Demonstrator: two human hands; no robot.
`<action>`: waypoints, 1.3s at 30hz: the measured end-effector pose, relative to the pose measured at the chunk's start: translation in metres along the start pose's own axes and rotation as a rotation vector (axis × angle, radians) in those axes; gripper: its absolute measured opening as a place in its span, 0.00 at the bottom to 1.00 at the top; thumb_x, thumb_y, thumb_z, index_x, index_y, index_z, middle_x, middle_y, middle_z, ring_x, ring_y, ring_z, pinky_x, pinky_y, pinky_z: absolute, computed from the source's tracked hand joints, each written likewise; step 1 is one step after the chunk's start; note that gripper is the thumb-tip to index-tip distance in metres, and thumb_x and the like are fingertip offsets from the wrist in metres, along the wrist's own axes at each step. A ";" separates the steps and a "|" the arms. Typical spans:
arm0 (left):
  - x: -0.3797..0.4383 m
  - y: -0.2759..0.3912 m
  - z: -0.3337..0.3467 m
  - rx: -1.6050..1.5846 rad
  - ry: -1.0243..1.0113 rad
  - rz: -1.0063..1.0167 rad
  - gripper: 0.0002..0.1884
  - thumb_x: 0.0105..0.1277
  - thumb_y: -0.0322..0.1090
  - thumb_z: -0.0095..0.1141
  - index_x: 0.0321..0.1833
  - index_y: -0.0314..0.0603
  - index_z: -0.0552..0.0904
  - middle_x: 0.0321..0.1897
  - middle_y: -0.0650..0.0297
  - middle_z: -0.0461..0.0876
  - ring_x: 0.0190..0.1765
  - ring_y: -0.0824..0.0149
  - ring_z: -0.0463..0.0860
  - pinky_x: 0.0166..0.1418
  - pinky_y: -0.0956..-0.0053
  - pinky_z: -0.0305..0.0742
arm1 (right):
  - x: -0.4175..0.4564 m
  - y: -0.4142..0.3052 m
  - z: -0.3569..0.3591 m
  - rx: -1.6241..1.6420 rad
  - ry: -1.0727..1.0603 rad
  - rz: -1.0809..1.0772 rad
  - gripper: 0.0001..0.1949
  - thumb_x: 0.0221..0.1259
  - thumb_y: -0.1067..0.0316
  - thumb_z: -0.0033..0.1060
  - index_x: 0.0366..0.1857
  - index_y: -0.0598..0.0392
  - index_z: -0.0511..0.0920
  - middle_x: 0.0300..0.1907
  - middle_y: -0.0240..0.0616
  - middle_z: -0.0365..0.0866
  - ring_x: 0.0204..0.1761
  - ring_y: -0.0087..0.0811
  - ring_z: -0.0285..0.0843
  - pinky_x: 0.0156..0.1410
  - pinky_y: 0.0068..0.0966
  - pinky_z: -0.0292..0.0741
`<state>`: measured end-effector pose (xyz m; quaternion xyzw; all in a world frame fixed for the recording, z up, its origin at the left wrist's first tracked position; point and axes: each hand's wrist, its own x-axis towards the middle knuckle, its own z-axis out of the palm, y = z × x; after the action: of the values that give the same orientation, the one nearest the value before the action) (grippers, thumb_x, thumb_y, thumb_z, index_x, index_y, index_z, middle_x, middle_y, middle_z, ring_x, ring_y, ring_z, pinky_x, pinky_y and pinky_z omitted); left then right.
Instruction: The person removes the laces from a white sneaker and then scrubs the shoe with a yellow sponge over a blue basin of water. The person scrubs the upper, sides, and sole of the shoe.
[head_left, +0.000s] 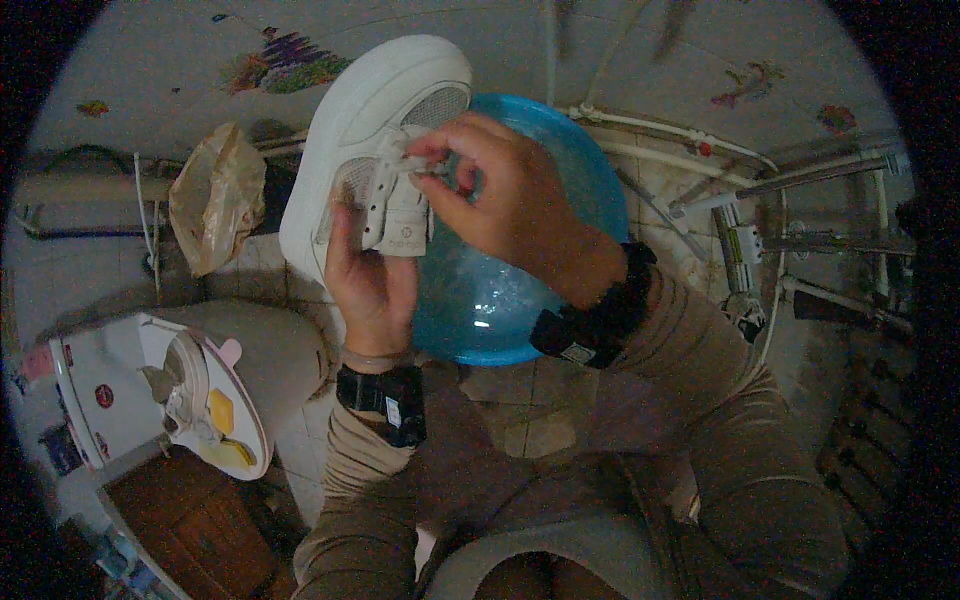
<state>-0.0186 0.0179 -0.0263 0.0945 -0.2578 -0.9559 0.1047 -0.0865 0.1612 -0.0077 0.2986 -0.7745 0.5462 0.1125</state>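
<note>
A white sneaker (319, 172) with grey mesh panels is held up over a blue plastic basin (517, 356), its toe pointing away from me. My left hand (371, 292) supports it from the heel end, with the thumb on the mesh side. Small writing marks the sneaker's tongue (405, 229), which stands up between the eyelet rows. With thumb and forefinger, my right hand (502, 184) pinches the white shoelace (412, 154) near the upper eyelets. Part of the lacing is hidden behind these fingers. Liquid with bright reflections shows in the basin.
At the left, a second white shoe (191, 382) lies on a toilet lid (251, 461) beside a yellow sponge (221, 411). A bin bag (221, 195) stands near the wall. White pipes (675, 124) run along the wall; a metal rack (817, 244) is at the right.
</note>
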 end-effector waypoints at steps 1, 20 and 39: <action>-0.001 0.000 -0.002 0.043 0.027 -0.003 0.22 0.74 0.42 0.44 0.66 0.37 0.69 0.63 0.53 0.73 0.65 0.53 0.72 0.70 0.57 0.65 | 0.000 0.000 0.000 0.010 -0.009 0.019 0.12 0.49 0.71 0.69 0.37 0.56 0.78 0.34 0.36 0.76 0.25 0.27 0.70 0.31 0.23 0.70; 0.006 0.000 -0.003 0.153 0.067 -0.029 0.22 0.77 0.46 0.40 0.67 0.42 0.67 0.62 0.58 0.74 0.63 0.59 0.74 0.67 0.62 0.69 | 0.006 -0.002 -0.006 0.147 -0.142 0.010 0.09 0.49 0.70 0.67 0.30 0.55 0.75 0.26 0.32 0.71 0.24 0.21 0.65 0.28 0.21 0.65; 0.005 0.003 -0.007 0.249 0.123 -0.063 0.23 0.75 0.48 0.44 0.65 0.39 0.70 0.61 0.58 0.74 0.60 0.61 0.76 0.64 0.64 0.71 | 0.011 0.004 0.000 0.443 -0.350 0.335 0.13 0.57 0.56 0.65 0.30 0.55 0.81 0.27 0.41 0.79 0.29 0.34 0.79 0.37 0.30 0.75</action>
<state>-0.0216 0.0110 -0.0313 0.1733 -0.3644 -0.9117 0.0779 -0.0978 0.1585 -0.0046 0.2735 -0.6829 0.6526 -0.1816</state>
